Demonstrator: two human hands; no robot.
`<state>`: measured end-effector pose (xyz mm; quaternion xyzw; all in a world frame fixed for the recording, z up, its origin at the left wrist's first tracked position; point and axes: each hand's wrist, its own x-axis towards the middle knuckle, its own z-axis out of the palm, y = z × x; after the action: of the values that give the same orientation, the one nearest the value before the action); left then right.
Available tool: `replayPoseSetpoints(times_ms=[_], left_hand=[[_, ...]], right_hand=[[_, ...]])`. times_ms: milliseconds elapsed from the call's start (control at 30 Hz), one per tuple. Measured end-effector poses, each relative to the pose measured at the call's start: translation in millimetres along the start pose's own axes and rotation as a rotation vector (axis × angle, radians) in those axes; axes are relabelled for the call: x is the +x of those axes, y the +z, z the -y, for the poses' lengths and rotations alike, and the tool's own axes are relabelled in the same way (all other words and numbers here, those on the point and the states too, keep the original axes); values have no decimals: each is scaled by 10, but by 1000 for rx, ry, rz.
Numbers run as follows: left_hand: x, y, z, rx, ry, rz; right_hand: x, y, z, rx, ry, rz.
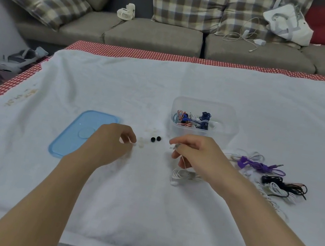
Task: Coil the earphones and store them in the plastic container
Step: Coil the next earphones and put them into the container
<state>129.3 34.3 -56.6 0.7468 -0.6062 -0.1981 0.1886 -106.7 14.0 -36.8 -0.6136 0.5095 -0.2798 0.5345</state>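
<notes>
A clear plastic container [228,122] stands on the white cloth and holds coiled blue and orange earphones [191,120]. My right hand [197,151] pinches the end of a white earphone; its cord hangs down to a loose white bundle [181,174] on the cloth. My left hand [111,142] hovers with curled fingers by small whitish ear tips [141,142]; whether it holds one is unclear. Two black ear tips [155,139] lie between my hands. A tangle of purple [261,166], black [283,184] and white earphones lies to the right.
The blue container lid [74,134] lies flat left of my left hand. The cloth [141,89] covers a table edged in red check. Behind it stands a sofa [154,34] with plaid cushions, a small fan [126,12] and a white charger cable [247,38].
</notes>
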Motion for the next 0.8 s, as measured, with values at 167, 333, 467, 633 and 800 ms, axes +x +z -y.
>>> replayPoseSetpoints(times_ms=[167,333,467,633,800], left_hand=[[8,155,-71,57,73,-12],[22,258,-133,120,85,-42],[8,234,-185,105,118,-65],[-18,260,-214,147,128,-52],[-32,311,-249,223,139,-49]], right_hand=[[1,59,31,-18,-7,11],[5,59,39,-1,-16,-31],[-2,30,40,15,-29,-69],[-17,-5,45,27,-29,-95],[-40,-25,26,16,-27,-88]])
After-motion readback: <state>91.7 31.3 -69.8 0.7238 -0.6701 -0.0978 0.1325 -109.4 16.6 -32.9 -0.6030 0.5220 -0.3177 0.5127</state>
